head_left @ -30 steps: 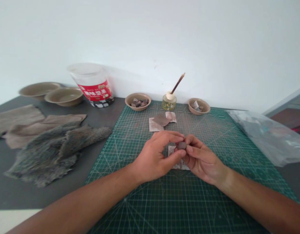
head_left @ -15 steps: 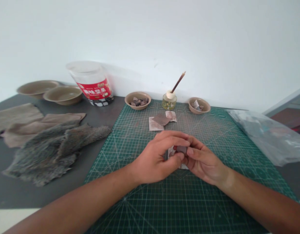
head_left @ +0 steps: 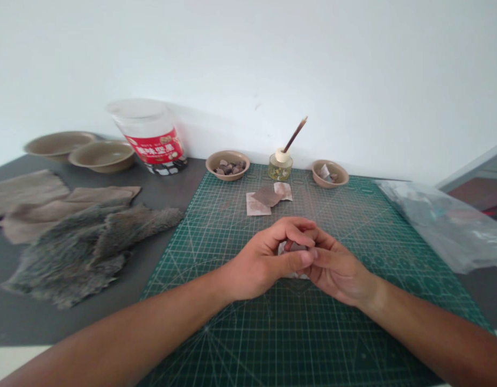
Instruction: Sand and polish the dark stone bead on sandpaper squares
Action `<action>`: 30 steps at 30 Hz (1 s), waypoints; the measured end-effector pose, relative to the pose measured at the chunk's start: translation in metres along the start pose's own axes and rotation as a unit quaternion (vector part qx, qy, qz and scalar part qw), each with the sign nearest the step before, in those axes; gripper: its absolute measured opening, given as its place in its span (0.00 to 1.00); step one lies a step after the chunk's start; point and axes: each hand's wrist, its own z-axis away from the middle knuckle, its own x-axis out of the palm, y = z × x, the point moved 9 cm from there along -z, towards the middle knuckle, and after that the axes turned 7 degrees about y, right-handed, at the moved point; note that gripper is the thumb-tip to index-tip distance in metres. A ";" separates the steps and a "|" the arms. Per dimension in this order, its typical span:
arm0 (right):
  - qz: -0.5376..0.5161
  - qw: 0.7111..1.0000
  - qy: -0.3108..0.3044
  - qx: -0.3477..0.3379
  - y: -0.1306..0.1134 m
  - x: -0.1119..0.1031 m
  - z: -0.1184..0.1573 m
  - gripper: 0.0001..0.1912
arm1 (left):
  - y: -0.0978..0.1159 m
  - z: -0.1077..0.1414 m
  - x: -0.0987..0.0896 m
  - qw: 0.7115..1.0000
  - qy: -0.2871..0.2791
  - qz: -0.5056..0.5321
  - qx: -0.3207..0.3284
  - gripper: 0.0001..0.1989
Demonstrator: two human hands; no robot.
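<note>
Grey stone (head_left: pixel 299 248), 2-handed pinch

Stone mostly hidden above near paper (head_left: pixel 295 276); left hand (head_left: pixel 267 263) and right hand (head_left: pixel 335 269) nearly closed on it from opposite sides, likely for control. Green mat (head_left: pixel 252 338) beneath probably shields tabletop (head_left: pixel 163 188).

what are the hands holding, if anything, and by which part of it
A small grey stone, between the fingers of the left hand and right hand; exactly where is hidden.

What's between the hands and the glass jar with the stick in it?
In the head view, overlapping paper pieces on the green cutting mat, closer to the jar.
</note>
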 end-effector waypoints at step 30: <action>-0.012 1.000 0.010 0.011 -0.003 -0.007 0.000 0.14 | 0.009 -0.005 -0.008 0.997 0.022 -0.072 0.012 0.09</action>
